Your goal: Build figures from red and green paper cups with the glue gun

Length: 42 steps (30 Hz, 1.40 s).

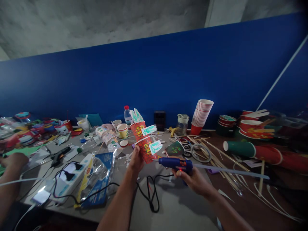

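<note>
The left hand [136, 159] is holding a pair of red cups [143, 152] near the middle of the scene, its fingers closing around the lower part. The two cups are standing end to end, leaning a little to the left at the top. Paper pieces [156, 147] with green scribbles are sticking out at the right side, and a similar pair is rising from the top.

The right hand [189, 176] is gripping a blue glue gun [176, 163], its fingers wrapping the handle. The nozzle is pointing left at the lower right edge of the cups; whether it is touching them, I cannot tell. A long glue stick [231, 171] is jutting out to the right from the back of the gun. A black cord [152, 200] is looping on the near part of the table [178, 208].

Just beyond the gun, a dark green cup [175, 149] is lying on its side, with a roll of tape [209, 154] resting to its right. Thin wooden sticks [218, 165] are lying farther right. On the far side, a tall stack of cups [202, 114] is leaning right beside a clear jar [183, 124]. To the left, a power strip [80, 171] is lying beside a blue package [97, 197]. At the far left, another person's hand [18, 161] is reaching in; its fingers are too blurred to tell.
</note>
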Motion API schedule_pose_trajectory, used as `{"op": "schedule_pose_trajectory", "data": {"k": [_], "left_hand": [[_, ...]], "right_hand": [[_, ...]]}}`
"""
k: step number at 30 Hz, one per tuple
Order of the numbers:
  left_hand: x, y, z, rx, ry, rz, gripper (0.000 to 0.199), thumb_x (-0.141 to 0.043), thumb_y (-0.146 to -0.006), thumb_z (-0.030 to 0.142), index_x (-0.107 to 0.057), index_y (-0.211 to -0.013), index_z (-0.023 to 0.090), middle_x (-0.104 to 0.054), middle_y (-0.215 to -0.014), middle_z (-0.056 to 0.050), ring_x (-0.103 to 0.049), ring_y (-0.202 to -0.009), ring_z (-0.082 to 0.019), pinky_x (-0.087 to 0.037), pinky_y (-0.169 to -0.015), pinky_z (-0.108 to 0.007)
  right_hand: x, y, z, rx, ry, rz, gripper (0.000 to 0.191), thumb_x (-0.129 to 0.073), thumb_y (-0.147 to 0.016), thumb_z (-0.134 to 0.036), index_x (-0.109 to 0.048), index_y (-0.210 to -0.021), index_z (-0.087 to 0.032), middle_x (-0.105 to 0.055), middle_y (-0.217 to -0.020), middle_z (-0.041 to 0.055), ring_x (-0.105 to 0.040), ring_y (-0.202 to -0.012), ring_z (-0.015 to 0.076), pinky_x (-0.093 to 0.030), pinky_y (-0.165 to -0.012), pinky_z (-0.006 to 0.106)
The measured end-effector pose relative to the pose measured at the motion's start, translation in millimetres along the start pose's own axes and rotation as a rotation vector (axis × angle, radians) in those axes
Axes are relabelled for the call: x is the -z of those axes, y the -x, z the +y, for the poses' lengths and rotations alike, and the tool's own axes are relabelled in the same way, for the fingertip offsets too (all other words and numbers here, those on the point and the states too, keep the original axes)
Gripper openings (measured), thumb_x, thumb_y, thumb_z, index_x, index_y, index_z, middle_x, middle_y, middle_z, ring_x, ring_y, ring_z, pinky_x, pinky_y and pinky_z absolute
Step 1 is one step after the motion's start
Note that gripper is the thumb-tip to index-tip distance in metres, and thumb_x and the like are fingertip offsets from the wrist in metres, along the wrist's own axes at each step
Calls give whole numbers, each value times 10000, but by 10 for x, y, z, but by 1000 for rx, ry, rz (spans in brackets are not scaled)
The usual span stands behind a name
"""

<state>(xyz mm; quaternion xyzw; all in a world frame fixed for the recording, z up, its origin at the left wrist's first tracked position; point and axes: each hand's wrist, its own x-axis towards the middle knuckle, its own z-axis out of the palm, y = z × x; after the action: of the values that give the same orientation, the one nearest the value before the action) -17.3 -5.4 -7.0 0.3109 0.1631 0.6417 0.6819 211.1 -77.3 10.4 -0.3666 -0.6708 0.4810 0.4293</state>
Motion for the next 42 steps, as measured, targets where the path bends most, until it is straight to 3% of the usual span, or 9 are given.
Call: {"op": "schedule_pose_trajectory", "data": {"k": [18, 26, 31, 34, 37, 42], "left_hand": [[24, -8, 14, 14, 26, 11, 679, -674, -724, 561, -553, -1268, 173, -715, -1062, -104, -606, -1122, -317, -496, -946, -457], [43, 5, 54, 56, 34, 47, 706, -592, -775, 584, -483, -1348, 187, -673, -1167, -129, -617, -1091, -331, -504, -902, -505], [27, 1, 48, 38, 57, 50, 671, -606, -778, 567, -501, -1334, 206, -683, -1148, -118, -606, -1116, -322, -490, -930, -489], [3, 0, 32, 12, 45, 52, 676, -649, -746, 562, -535, -1300, 194, -698, -1114, -112, -614, -1108, -310, -489, -945, -458], [-28, 2, 17, -29, 24, 39, 692, -686, -708, 566, -553, -1276, 193, -707, -1093, -101, -618, -1103, -308, -483, -959, -452], [-56, -1, 3, -34, 13, 10, 685, -698, -721, 524, -523, -1301, 203, -708, -1086, -94, -603, -1133, -294, -477, -973, -431]], "right_hand": [[-7, -36, -61, -46, 97, 92, 476, -615, -742, -495, -664, -1065, -149, -608, -672, 27, -542, -612, 150, -488, -583, 246], [56, -67, 3, -22, 185, 155, 341, -589, -751, -501, -661, -732, -168, -558, -585, 9, -490, -564, 140, -457, -543, 244], [37, -64, -37, -38, 162, 157, 356, -598, -742, -497, -689, -828, -164, -563, -582, 4, -475, -534, 136, -452, -519, 254], [4, -52, -42, -32, 120, 141, 408, -625, -737, -480, -690, -980, -159, -610, -631, 16, -524, -564, 147, -484, -553, 261], [-34, -36, -4, -27, 78, 125, 494, -644, -735, -466, -650, -1127, -166, -686, -794, 58, -597, -668, 181, -527, -639, 300], [-70, 1, 153, 4, 102, 91, 471, -641, -773, -443, -635, -1183, -212, -706, -985, 89, -628, -939, 261, -509, -859, 405]]}}
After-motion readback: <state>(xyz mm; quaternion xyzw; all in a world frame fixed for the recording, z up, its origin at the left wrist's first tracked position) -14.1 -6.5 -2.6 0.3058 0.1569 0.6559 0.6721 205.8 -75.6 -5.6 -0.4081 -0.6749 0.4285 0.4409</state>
